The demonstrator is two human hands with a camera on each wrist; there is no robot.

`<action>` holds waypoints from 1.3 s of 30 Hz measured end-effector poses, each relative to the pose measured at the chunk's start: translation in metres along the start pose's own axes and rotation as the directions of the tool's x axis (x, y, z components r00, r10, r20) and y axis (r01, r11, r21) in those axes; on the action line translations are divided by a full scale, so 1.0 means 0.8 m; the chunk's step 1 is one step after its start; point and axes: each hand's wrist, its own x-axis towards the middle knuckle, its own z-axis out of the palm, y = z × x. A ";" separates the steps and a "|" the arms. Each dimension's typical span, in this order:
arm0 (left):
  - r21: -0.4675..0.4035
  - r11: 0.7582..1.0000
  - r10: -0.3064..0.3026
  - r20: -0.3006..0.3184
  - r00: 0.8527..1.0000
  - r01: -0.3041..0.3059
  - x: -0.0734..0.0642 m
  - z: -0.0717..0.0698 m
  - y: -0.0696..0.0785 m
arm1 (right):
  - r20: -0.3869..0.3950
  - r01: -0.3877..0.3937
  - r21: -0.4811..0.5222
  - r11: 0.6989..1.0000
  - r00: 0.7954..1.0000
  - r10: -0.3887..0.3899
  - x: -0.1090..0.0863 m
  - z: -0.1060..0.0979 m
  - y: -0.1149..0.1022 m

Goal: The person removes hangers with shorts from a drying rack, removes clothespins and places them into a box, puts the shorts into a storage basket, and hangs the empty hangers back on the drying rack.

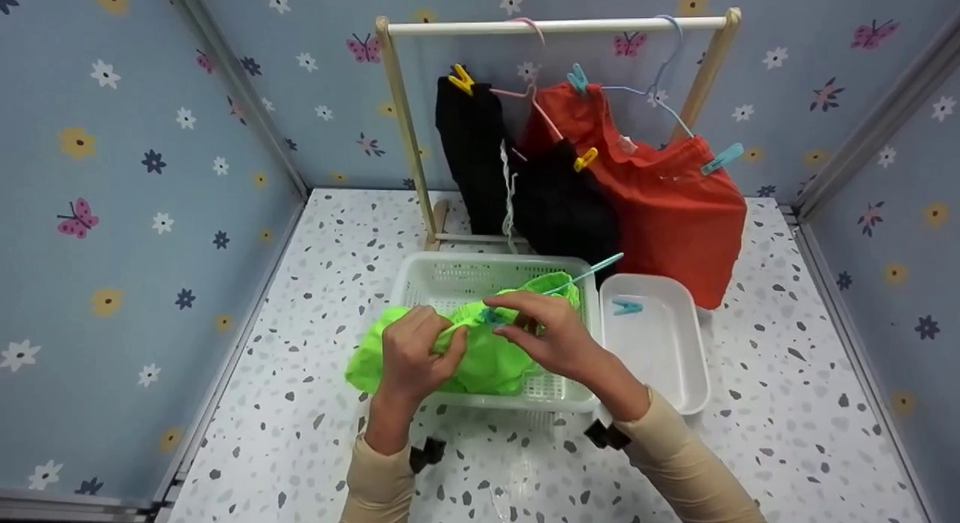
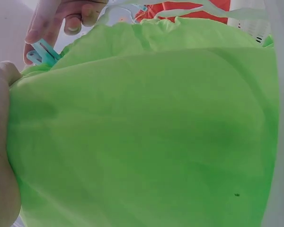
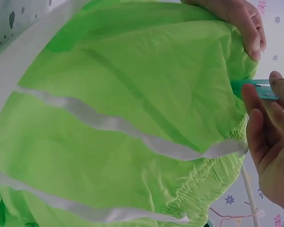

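Note:
Bright green shorts point(image 1: 487, 362) with a gathered elastic waist and white drawstrings point(image 3: 104, 123) lie over a white basket. My left hand point(image 1: 412, 350) grips the waistband between thumb and curled fingers. Close beside it, my right hand point(image 1: 551, 332) pinches a teal clothespin point(image 3: 262, 90) between thumb and fingers, its tip at the waistband edge. A light teal hanger point(image 1: 600, 266) sticks out of the shorts to the right; the rest of it is hidden by cloth and hand.
Under the shorts stands the white perforated basket point(image 1: 495, 262). To its right, a white tray point(image 1: 686, 373) holds another teal clothespin point(image 1: 627, 306). Behind, a wooden rack point(image 1: 405, 125) carries black pants point(image 1: 469, 155) and a red garment point(image 1: 675, 215), each clipped to a hanger.

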 end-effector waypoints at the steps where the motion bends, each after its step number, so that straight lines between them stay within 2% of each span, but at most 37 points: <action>1: -0.001 1.000 0.000 -0.002 1.000 0.000 -0.002 0.000 0.000 | 0.002 -0.010 0.004 1.000 1.000 0.010 -0.002 0.002 0.000; 6: -0.003 1.000 -0.011 -0.006 1.000 0.010 -0.006 -0.002 0.001 | -0.013 -0.037 0.071 0.997 0.999 0.038 -0.011 0.007 0.004; 10: -0.011 1.000 -0.010 -0.003 1.000 0.010 -0.006 -0.002 -0.001 | -0.072 0.008 0.144 0.990 0.997 0.003 -0.011 0.009 0.010; 16: -0.017 1.000 -0.015 -0.020 1.000 0.014 -0.008 -0.002 -0.004 | -0.151 0.069 0.172 0.983 0.988 -0.043 -0.007 0.010 0.008; 20: -0.017 1.000 -0.023 -0.024 0.999 0.022 -0.010 -0.002 -0.005 | -0.183 0.026 0.226 0.974 0.983 0.016 -0.001 0.003 -0.009; 25: -0.017 0.999 -0.038 -0.018 0.999 0.038 -0.011 -0.003 -0.007 | -0.167 -0.072 0.288 0.955 0.978 0.124 0.003 -0.002 -0.027; 30: -0.012 0.999 -0.041 -0.010 0.999 0.041 -0.014 -0.005 -0.012 | -0.180 -0.089 0.300 0.950 0.972 0.148 0.001 -0.006 -0.029; 34: -0.003 0.999 -0.033 -0.009 0.999 0.033 -0.018 -0.005 -0.016 | -0.209 -0.039 0.244 0.969 0.974 0.091 -0.004 -0.010 -0.026; 37: 0.005 0.999 -0.044 -0.008 0.999 0.044 -0.020 -0.006 -0.020 | -0.236 0.023 0.101 0.995 0.972 0.001 -0.011 -0.014 -0.022; 39: 0.014 0.999 -0.053 -0.009 0.999 0.053 -0.021 -0.007 -0.022 | -0.269 0.068 -0.009 0.998 0.961 -0.068 -0.017 -0.019 -0.020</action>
